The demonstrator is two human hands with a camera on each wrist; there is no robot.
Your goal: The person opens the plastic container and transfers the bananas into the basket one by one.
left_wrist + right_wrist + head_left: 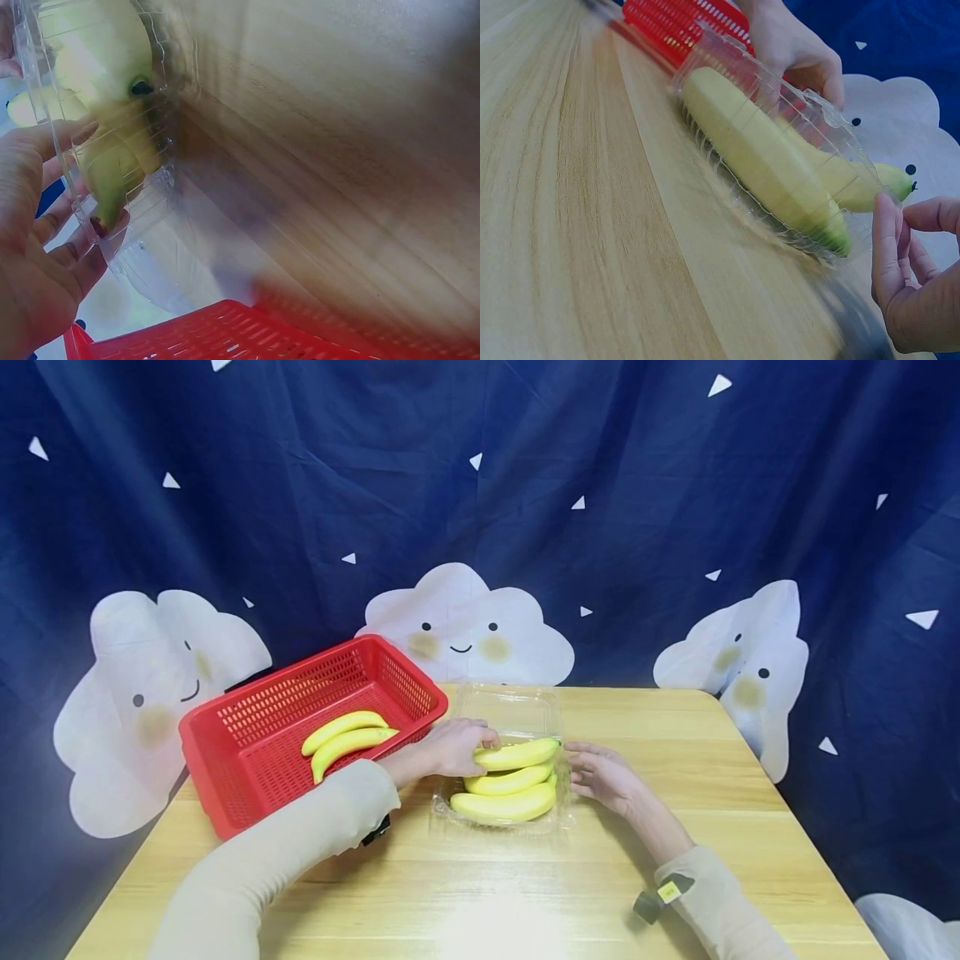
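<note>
A clear plastic clamshell box (508, 710) stands on the table with its lid raised at the back. Several yellow bananas (504, 804) lie stacked in it, crosswise. At the left end of the rearmost banana (525, 753), my left hand (453, 747) has thumb and fingers on either side of it. In the left wrist view the fingers (94, 262) are spread near a brown banana tip (109, 195). My right hand (606, 778) is at the box's right side, its fingertips (885, 214) by the rim, fingers loosely bent; contact is hard to tell.
A red perforated basket (202, 777) stands at the left, tilted to my view, with two bananas (348, 745) inside. The wooden table (645, 718) extends to the right. Behind it hangs a dark blue curtain (645, 543) with white clouds.
</note>
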